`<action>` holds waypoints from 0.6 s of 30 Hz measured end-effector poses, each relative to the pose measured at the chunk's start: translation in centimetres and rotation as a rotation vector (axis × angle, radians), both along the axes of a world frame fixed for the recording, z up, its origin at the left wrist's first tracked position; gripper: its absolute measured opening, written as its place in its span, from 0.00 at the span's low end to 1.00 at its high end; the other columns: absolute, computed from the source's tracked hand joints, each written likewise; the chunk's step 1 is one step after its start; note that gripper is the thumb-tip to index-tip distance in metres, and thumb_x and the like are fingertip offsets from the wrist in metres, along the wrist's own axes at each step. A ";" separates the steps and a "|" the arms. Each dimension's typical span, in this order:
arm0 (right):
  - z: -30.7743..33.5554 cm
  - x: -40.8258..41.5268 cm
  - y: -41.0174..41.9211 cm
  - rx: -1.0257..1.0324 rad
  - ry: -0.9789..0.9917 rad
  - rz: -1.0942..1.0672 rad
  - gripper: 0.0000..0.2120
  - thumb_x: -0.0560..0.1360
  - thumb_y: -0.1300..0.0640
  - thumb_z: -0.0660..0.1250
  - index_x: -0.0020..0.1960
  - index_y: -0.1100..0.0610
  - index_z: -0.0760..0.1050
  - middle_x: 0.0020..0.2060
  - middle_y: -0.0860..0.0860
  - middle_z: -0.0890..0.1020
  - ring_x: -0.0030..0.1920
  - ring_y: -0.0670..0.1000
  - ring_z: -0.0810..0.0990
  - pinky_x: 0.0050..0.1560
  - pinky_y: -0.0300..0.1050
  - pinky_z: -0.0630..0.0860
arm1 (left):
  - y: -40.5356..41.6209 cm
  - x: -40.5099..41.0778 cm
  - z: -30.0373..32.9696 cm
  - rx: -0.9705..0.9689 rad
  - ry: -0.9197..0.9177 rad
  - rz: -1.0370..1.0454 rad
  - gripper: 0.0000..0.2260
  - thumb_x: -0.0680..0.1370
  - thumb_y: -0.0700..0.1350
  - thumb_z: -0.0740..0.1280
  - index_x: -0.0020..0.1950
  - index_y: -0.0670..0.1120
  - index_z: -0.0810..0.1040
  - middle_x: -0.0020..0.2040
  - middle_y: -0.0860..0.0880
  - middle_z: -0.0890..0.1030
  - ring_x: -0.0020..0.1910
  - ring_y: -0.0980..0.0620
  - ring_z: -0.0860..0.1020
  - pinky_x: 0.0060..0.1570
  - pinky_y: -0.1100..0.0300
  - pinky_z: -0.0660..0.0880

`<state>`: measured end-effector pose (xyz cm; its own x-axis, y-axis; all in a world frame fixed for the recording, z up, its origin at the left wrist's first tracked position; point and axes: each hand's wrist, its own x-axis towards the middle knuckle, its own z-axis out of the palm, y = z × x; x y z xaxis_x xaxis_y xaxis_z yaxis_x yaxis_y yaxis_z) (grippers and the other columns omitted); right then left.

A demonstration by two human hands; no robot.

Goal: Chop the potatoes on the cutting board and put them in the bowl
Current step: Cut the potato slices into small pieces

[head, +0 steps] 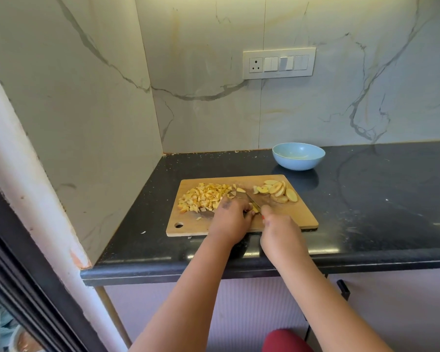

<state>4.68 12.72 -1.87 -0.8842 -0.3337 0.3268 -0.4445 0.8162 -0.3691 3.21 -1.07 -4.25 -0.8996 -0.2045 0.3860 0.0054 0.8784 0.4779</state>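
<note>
A wooden cutting board (300,217) lies on the black counter. A heap of diced potato (203,196) covers its left part, and several potato slices (280,191) lie at its right back corner. My left hand (230,219) holds down a small potato piece (255,209) near the board's middle, fingers curled on it. My right hand (280,228) grips a knife (249,198), whose blade points away to the left, beside that piece. A light blue bowl (298,156) stands behind the board; what it holds is unclear.
The black counter (379,199) stretches to the right, with its front edge just below the board. Marble walls close in the back and left. A switch panel (279,63) is on the back wall. A red object (285,341) shows at the bottom.
</note>
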 end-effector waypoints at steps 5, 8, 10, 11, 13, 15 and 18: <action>-1.5 0.5 2.2 -0.304 0.114 0.059 0.07 0.79 0.61 0.62 0.55 0.55 0.76 0.30 0.49 0.75 0.27 0.42 0.70 0.25 0.32 0.60 | 0.1 0.7 0.1 0.002 0.008 -0.015 0.14 0.81 0.45 0.62 0.65 0.48 0.78 0.57 0.47 0.83 0.63 0.44 0.73 0.66 0.49 0.70; -1.5 0.8 2.5 -0.230 0.090 0.099 0.06 0.79 0.60 0.61 0.54 0.55 0.76 0.35 0.51 0.79 0.31 0.47 0.75 0.28 0.37 0.68 | 0.0 0.7 0.0 0.032 0.004 0.031 0.10 0.80 0.46 0.62 0.57 0.48 0.80 0.49 0.47 0.82 0.57 0.45 0.75 0.55 0.50 0.76; -1.3 0.9 2.3 -0.146 0.040 0.095 0.08 0.79 0.61 0.60 0.56 0.54 0.74 0.36 0.50 0.78 0.33 0.48 0.76 0.29 0.41 0.71 | 0.1 0.7 0.0 0.016 -0.002 0.034 0.09 0.80 0.46 0.62 0.53 0.46 0.80 0.46 0.47 0.82 0.53 0.46 0.76 0.51 0.50 0.77; -1.1 0.8 2.1 -0.095 0.014 0.079 0.09 0.79 0.63 0.59 0.56 0.53 0.73 0.35 0.50 0.77 0.33 0.49 0.75 0.28 0.42 0.69 | 0.1 0.6 0.0 0.016 0.000 0.035 0.09 0.80 0.45 0.62 0.53 0.46 0.80 0.46 0.47 0.82 0.53 0.46 0.75 0.51 0.50 0.77; -0.6 0.8 1.6 0.017 -0.026 0.051 0.11 0.78 0.66 0.56 0.55 0.53 0.69 0.34 0.50 0.73 0.33 0.49 0.73 0.27 0.42 0.66 | 0.2 0.6 0.0 0.007 0.005 0.037 0.10 0.80 0.44 0.61 0.53 0.45 0.81 0.46 0.46 0.82 0.52 0.46 0.75 0.51 0.51 0.77; 0.0 0.7 0.8 0.102 -0.030 0.051 0.12 0.77 0.67 0.54 0.55 0.54 0.68 0.34 0.51 0.72 0.33 0.50 0.72 0.27 0.42 0.63 | 0.1 0.6 0.0 -0.004 0.005 0.031 0.11 0.79 0.43 0.60 0.53 0.44 0.82 0.46 0.46 0.83 0.51 0.45 0.76 0.50 0.51 0.77; 0.4 -0.1 -0.3 0.109 -0.014 0.046 0.13 0.77 0.66 0.54 0.58 0.54 0.67 0.33 0.50 0.70 0.33 0.51 0.71 0.27 0.42 0.63 | 0.1 0.7 0.1 -0.002 -0.008 0.023 0.11 0.78 0.42 0.60 0.50 0.44 0.82 0.43 0.46 0.83 0.48 0.45 0.77 0.47 0.51 0.77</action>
